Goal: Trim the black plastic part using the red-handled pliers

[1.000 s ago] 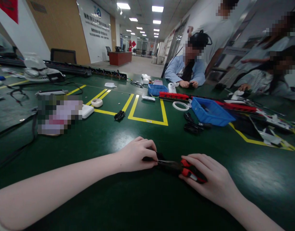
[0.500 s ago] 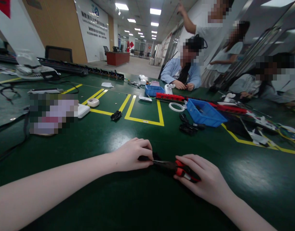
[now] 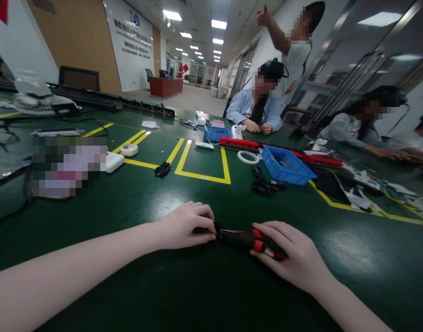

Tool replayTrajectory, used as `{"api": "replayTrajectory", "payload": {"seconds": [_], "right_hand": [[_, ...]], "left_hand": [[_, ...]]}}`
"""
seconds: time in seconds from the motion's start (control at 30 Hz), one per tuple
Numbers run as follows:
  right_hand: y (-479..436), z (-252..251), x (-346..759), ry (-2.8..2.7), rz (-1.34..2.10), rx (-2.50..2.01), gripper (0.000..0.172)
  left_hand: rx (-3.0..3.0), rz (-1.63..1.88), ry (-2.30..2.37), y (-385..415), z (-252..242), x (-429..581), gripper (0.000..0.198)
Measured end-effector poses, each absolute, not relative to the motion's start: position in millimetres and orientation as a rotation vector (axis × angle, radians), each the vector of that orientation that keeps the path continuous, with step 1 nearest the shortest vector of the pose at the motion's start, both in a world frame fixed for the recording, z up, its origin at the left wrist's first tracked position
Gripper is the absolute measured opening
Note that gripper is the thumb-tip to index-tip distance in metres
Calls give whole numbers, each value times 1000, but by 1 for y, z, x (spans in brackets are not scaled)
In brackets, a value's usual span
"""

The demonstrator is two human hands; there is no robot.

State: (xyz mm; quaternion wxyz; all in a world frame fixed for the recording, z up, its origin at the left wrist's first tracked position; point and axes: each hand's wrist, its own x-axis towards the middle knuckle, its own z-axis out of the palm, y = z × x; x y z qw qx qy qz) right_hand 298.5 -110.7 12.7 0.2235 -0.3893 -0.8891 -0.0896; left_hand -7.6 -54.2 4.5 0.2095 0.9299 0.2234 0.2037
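The right hand, its fingers extended and slightly bent, is closed around the handles of the red-handled pliers, whose tapered dark-metal nose points toward the left hand, fingers curled and pinching a small black piece at the pliers' tip. On the glossy green table, beyond the pliers, lie a crumpled black bundle to their left and a smooth-walled blue bin to their right.

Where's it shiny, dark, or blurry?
Head view: glare on the green tabletop beyond the left hand and beside the right hand; head view: the black piece by the needle-nose pliers blends into darkness; head view: the wall lettering looks fuzzy.
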Motion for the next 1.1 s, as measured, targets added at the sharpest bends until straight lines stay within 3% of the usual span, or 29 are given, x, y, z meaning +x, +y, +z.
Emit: {"api": "replayTrajectory", "payload": {"seconds": [1.1], "right_hand": [[-117, 15, 282, -2490, -228, -1087, 39]], "left_hand": [[2618, 544, 640, -55, 3, -7, 8]]}}
